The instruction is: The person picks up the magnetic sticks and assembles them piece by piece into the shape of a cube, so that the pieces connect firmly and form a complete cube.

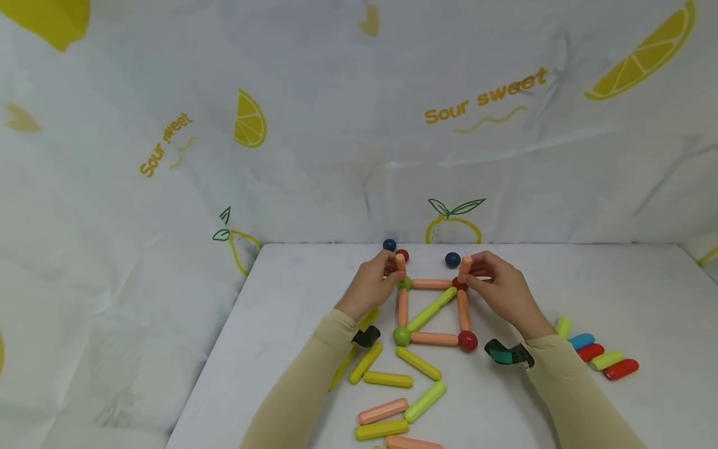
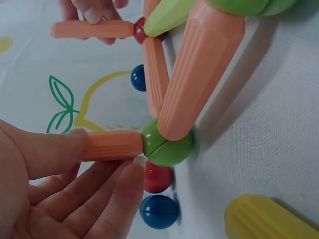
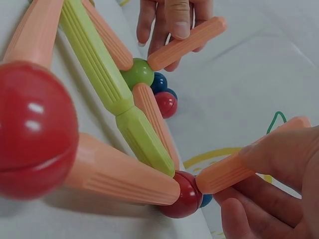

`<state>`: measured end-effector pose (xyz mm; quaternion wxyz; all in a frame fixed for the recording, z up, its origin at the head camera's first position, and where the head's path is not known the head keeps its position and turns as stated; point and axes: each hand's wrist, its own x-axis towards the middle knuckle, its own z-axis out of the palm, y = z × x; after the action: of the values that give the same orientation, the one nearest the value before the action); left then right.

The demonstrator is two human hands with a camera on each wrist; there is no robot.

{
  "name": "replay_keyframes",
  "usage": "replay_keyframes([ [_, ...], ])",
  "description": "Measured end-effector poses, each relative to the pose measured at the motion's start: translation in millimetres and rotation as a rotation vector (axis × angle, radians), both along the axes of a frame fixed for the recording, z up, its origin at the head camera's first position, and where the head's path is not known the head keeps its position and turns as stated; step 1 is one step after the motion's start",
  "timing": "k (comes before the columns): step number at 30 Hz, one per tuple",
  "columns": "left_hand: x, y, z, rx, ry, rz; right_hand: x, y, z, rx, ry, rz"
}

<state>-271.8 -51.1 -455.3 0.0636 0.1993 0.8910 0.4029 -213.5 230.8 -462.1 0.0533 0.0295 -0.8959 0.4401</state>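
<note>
Upon the white table (image 1: 617, 284), a square frame (image 1: 434, 339) of ribbed salmon rods and glossy balls is crossed by a lime-green diagonal (image 1: 432, 310). Nearer, ribbed yellow rods (image 1: 388, 379) are strewn, one partly hidden by the left sleeve (image 1: 303, 380). Behind, glossy blue balls (image 1: 452, 260) are seen. By the left hand (image 1: 370, 284), an upright salmon rod (image 1: 401, 264) is pinched, touching the green ball (image 1: 404, 284); by the right hand (image 1: 502, 290), another (image 1: 465, 268), touching the red ball (image 1: 459, 285).

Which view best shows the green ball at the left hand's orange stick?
The left wrist view: the green ball appears large and close, its seam visible. The head view shows it small and partly covered; the right wrist view shows it farther off.
</note>
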Motion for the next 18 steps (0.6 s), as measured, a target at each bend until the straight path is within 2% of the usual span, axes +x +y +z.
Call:
replay_keyframes([
  [11, -2.3, -0.7, -2.7, -0.058, 0.022, 0.001, -0.3, -2.7, -2.5, 0.015, -0.025, 0.017],
  [18, -1.6, 0.3, -8.2, -0.088, 0.031, 0.005, 1.1, -4.0, -5.1, 0.036, -0.023, 0.02],
])
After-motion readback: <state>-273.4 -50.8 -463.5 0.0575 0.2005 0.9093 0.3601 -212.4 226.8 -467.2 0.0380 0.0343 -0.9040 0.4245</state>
